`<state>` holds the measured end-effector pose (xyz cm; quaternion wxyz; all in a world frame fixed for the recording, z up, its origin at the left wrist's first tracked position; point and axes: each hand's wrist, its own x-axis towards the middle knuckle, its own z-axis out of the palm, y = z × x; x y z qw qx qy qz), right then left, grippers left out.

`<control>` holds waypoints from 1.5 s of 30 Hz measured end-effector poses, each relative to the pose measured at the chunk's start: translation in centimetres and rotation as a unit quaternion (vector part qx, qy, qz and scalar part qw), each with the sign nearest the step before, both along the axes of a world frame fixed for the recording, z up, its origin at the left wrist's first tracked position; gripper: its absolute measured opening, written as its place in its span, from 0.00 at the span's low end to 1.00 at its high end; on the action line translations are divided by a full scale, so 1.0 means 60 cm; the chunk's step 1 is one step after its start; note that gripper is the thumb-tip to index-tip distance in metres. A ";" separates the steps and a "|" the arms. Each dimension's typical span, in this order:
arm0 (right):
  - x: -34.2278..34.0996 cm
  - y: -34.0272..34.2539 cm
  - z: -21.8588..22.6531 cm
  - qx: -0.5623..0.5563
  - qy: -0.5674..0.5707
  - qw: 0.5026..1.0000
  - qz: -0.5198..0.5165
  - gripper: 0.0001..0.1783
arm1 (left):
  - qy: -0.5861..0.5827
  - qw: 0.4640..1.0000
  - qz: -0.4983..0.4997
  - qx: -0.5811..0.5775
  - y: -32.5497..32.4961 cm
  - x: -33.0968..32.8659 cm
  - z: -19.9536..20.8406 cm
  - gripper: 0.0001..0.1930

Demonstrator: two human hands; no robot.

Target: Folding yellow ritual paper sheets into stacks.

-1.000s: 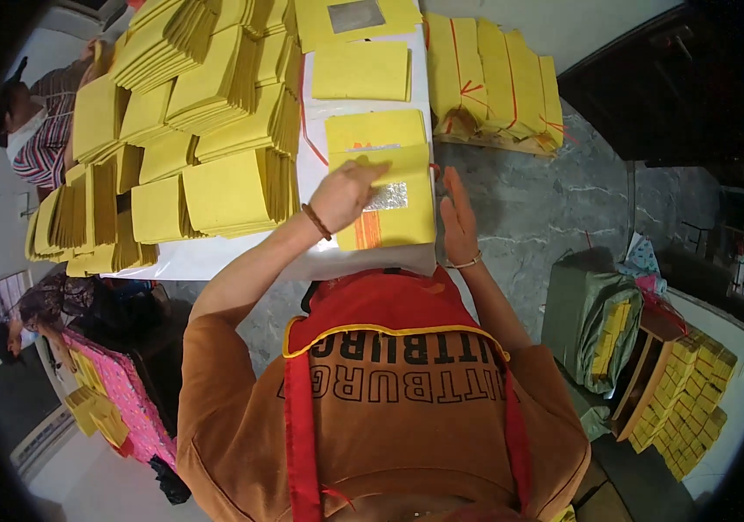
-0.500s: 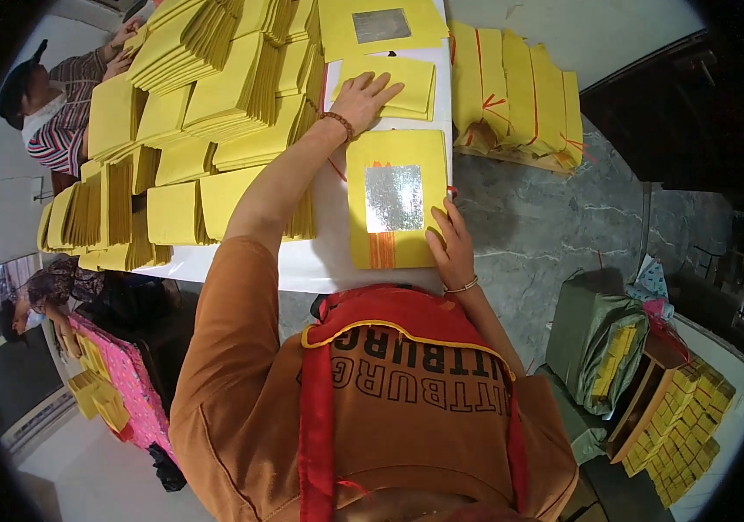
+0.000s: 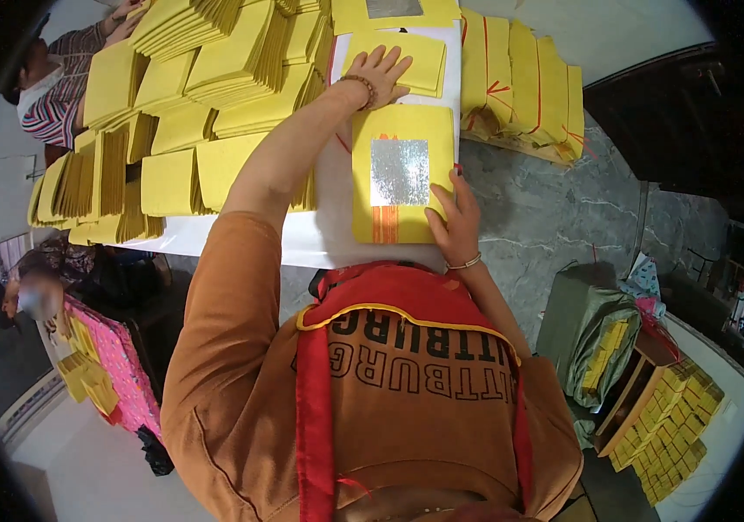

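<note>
Left hand (image 3: 378,80): spread flat on folded yellow paper (image 3: 426,63), grip released.
Right hand (image 3: 459,216): fingers against the right edge of a yellow sheet (image 3: 407,123); cannot tell whether they pinch.
Yellow sheet: flat on the white counter (image 3: 324,233), silver square (image 3: 400,172) facing up.
Done, apparently: folded stacks (image 3: 167,181) heaped at left.
Left, apparently: this sheet, unfolded.

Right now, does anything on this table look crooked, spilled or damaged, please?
Nothing looks spilled or plainly damaged. Only the stacks of folded yellow paper on the left look somewhat untidy, because they overlap at uneven angles. The yellow sheet with the silver square lies flat, the right hand at its edge.
</note>
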<state>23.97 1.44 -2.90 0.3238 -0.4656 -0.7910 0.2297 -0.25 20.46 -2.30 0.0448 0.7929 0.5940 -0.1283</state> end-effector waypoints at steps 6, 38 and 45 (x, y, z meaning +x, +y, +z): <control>0.000 0.002 0.002 0.045 -0.122 0.989 0.071 0.15 | -0.103 0.988 -0.009 0.118 -0.060 0.016 0.051 0.27; 0.026 0.041 -0.034 -0.227 0.213 0.949 0.055 0.18 | -0.530 0.833 0.046 -0.154 -0.355 0.014 0.025 0.11; 0.030 0.046 -0.038 -0.247 0.199 0.946 0.067 0.22 | -0.530 0.806 0.096 -0.245 -0.338 0.005 0.026 0.09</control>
